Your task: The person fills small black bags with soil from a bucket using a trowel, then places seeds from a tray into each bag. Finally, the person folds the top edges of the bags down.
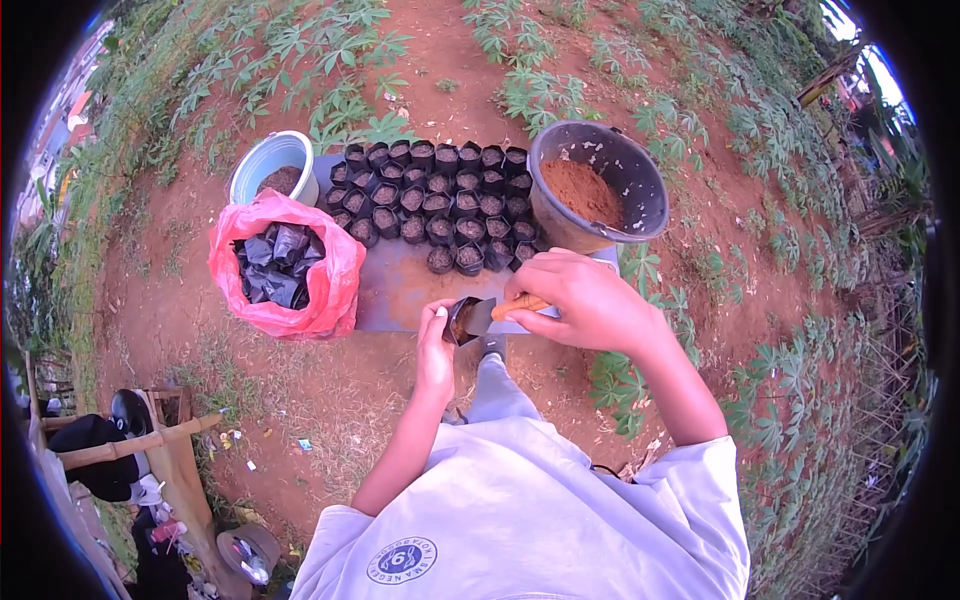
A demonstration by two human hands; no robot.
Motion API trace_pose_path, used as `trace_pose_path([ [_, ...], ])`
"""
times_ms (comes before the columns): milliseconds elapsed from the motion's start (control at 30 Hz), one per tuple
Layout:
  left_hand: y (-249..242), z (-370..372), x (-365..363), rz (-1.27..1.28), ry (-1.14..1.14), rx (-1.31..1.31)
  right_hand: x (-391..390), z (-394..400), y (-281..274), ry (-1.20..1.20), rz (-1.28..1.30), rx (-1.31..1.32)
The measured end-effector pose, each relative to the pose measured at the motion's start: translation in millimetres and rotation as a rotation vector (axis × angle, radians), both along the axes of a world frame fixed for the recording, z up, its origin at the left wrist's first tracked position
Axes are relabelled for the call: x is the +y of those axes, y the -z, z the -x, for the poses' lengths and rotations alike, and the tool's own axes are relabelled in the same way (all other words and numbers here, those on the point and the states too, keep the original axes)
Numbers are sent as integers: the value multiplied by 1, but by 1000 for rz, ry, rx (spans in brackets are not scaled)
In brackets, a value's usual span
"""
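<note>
My left hand (434, 345) holds a small black plastic bag (461, 322) upright near the table's front edge. In my right hand (565, 298) is a trowel with an orange handle (520, 306); its dark blade (480, 316) is at the bag's mouth. Behind my hands, several rows of soil-filled black bags (438, 203) stand on the table (385, 292). A large dark bucket (650, 190) with reddish soil (583, 192) is at the right, beyond my right hand. To the left, a pink plastic bag (340, 285) holds folded black bags (278, 265).
Behind the pink bag stands a light blue bucket (244, 165) with dark soil. Leafy plants (540, 90) grow on the reddish ground around the table. At the lower left are a bamboo pole (140, 443), a wooden structure and a hat (248, 553) with things in it.
</note>
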State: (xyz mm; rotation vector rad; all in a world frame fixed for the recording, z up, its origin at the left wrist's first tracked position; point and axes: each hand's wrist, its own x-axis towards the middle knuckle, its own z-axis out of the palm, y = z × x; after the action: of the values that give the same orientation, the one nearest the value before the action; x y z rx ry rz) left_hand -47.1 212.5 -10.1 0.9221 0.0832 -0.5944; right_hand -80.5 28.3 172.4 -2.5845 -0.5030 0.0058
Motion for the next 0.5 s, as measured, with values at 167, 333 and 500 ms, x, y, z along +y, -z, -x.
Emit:
trace_pose_path([
  [167, -3, -6, 7, 2, 19, 13, -16, 21, -18, 279, -212, 137],
  [333, 9, -22, 0, -58, -9, -30, -63, 38, -4, 509, -385, -24],
  [500, -7, -37, -24, -53, 10, 40, -120, 40, 20, 752, -381, -154],
])
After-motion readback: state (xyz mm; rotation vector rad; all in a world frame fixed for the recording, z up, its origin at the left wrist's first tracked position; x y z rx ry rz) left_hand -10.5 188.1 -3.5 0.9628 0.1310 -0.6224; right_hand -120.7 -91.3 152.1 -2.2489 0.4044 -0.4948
